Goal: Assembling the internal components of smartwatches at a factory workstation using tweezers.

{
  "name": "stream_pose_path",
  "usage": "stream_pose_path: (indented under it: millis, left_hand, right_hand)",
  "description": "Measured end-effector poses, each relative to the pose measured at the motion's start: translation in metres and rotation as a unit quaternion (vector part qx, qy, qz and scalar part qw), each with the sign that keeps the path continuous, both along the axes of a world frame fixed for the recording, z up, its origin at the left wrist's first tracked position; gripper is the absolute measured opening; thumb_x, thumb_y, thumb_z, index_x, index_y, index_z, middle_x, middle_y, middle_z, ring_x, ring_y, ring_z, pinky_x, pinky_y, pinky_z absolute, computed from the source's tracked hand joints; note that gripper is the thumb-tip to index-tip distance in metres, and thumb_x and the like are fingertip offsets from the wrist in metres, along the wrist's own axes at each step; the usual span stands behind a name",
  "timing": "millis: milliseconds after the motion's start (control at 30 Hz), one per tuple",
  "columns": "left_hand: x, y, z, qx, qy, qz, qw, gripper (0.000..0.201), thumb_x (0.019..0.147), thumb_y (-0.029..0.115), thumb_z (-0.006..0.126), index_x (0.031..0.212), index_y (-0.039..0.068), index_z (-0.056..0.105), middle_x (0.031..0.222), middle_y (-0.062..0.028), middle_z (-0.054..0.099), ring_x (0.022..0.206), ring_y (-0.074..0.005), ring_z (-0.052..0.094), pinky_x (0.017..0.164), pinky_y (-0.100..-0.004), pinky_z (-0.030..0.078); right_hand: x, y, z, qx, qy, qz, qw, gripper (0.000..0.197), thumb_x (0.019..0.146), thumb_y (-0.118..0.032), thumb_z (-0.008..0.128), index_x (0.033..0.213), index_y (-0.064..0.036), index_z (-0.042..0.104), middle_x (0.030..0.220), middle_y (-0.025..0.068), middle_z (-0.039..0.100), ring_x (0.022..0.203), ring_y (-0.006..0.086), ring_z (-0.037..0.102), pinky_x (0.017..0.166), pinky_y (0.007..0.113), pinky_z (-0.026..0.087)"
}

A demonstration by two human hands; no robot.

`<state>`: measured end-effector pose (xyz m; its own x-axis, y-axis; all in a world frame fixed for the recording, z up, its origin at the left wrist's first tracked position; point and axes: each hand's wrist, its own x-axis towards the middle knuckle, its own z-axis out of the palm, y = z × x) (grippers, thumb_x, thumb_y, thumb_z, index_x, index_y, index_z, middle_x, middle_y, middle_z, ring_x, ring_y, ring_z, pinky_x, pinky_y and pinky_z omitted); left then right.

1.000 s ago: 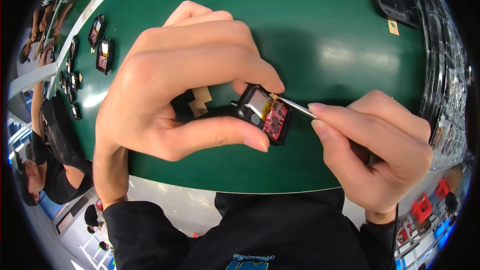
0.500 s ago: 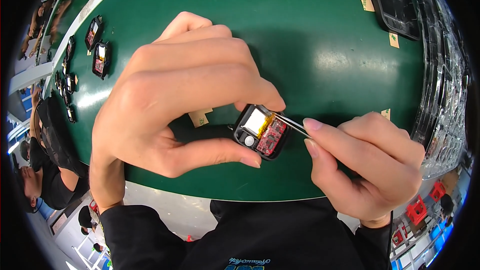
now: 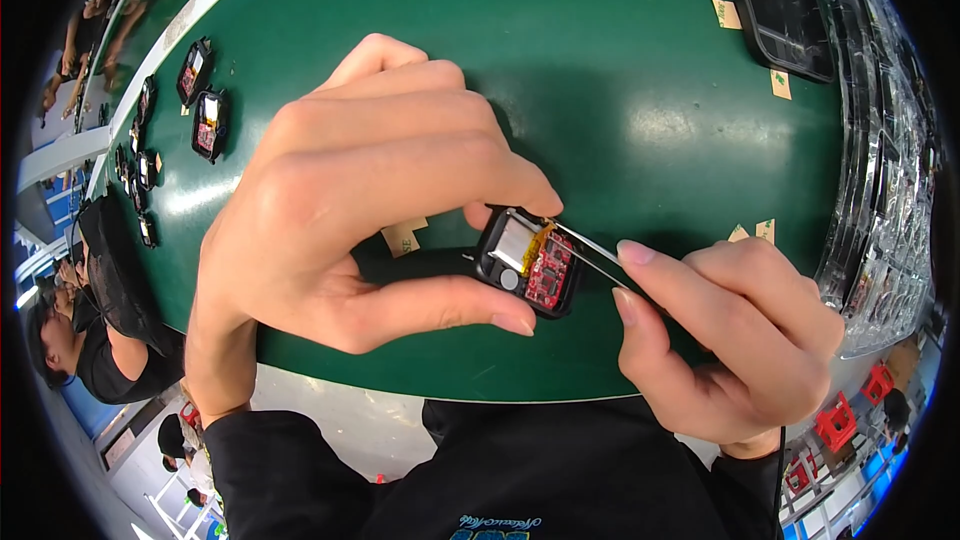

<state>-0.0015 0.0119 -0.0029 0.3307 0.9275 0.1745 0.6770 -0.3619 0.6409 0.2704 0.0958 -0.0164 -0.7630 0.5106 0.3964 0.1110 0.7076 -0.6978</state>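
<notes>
A small black case (image 3: 529,264) is held over the green table (image 3: 650,50), clamped between the thumb and fingers of the left hand (image 3: 325,205); its red circuit board (image 3: 549,277) and silver battery (image 3: 513,241) are exposed. Tweezers (image 3: 592,244) are pinched in the right hand (image 3: 745,340), prongs apart, beside the case's upper-right corner.

Pale glare spots the green tabletop (image 3: 640,30) (edges bend, darken).
</notes>
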Motion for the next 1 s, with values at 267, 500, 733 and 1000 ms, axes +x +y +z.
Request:
stream_pose_path:
  millis: [267,500,733,1000]
  left_hand:
    - [-0.0016,-0.0025,0.0014,0.001,0.007,-0.006,1.000,0.064,0.062,0.055,0.097,0.100,0.004,0.085,0.082,-0.0040,0.078,0.068,-0.0194,0.063,0.076,-0.0367,0.038]
    - [-0.0039,0.0024,-0.0001,0.003,0.013,-0.028,1.000,0.066,0.065,0.058,0.095,0.100,0.002,0.085,0.081,-0.0065,0.077,0.067,-0.0198,0.062,0.075,-0.0364,0.038]
    - [-0.0043,0.0028,0.0025,-0.006,0.028,-0.034,0.999,0.069,0.066,0.060,0.094,0.101,0.002,0.085,0.081,-0.0067,0.076,0.068,-0.0197,0.062,0.075,-0.0358,0.038]
    - [-0.0052,0.0032,0.0021,-0.007,0.024,-0.038,0.999,0.069,0.068,0.062,0.092,0.102,0.002,0.086,0.082,-0.0063,0.076,0.069,-0.0193,0.061,0.075,-0.0356,0.038]
  right_hand:
    - [-0.0017,0.0021,-0.0013,-0.026,0.003,0.020,0.999,0.032,0.072,0.013,0.083,0.103,0.0056,0.084,0.074,0.0087,0.069,0.055,0.0150,0.061,0.050,0.027,0.044]
    - [-0.0011,0.0029,-0.0035,-0.060,0.007,0.016,0.998,0.030,0.074,0.015,0.081,0.103,0.0073,0.083,0.075,0.0090,0.070,0.055,0.0121,0.058,0.050,0.026,0.038]
    - [-0.0006,0.0043,-0.0082,-0.058,0.014,0.020,0.998,0.030,0.075,0.015,0.081,0.104,0.0073,0.084,0.076,0.0094,0.071,0.055,0.0118,0.058,0.051,0.025,0.038]
    - [-0.0021,0.0028,-0.0096,-0.065,0.027,0.014,0.997,0.030,0.074,0.015,0.081,0.102,0.0067,0.084,0.074,0.0093,0.071,0.056,0.0127,0.060,0.051,0.026,0.039]
